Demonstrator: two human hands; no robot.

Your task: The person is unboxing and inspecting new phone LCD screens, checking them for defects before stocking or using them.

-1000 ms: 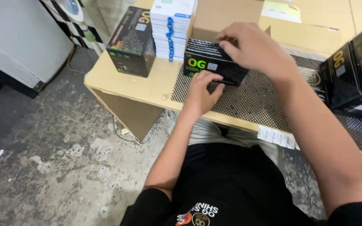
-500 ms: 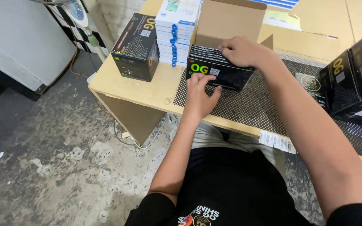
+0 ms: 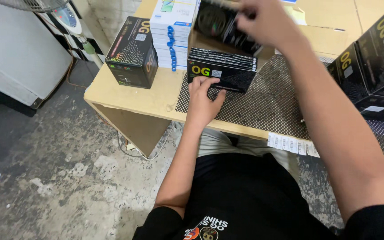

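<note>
The left hand [image 3: 203,100] rests on the wooden table [image 3: 125,95], its fingertips touching the front face of a black box [image 3: 221,71] that lies open-topped on a perforated black mat [image 3: 267,100]; thin black packets stand packed in a row inside that box; the right hand [image 3: 267,20], blurred, grips a black lid [image 3: 221,22] tilted above the box, in front of an open cardboard carton [image 3: 201,42]; to the left stands a stack of white and blue boxes [image 3: 172,31]; beside it sits another black box [image 3: 132,53]; more black boxes [image 3: 372,62] are piled at the right edge; a strip of small white labels [image 3: 292,144] lies at the table's near edge.
</note>
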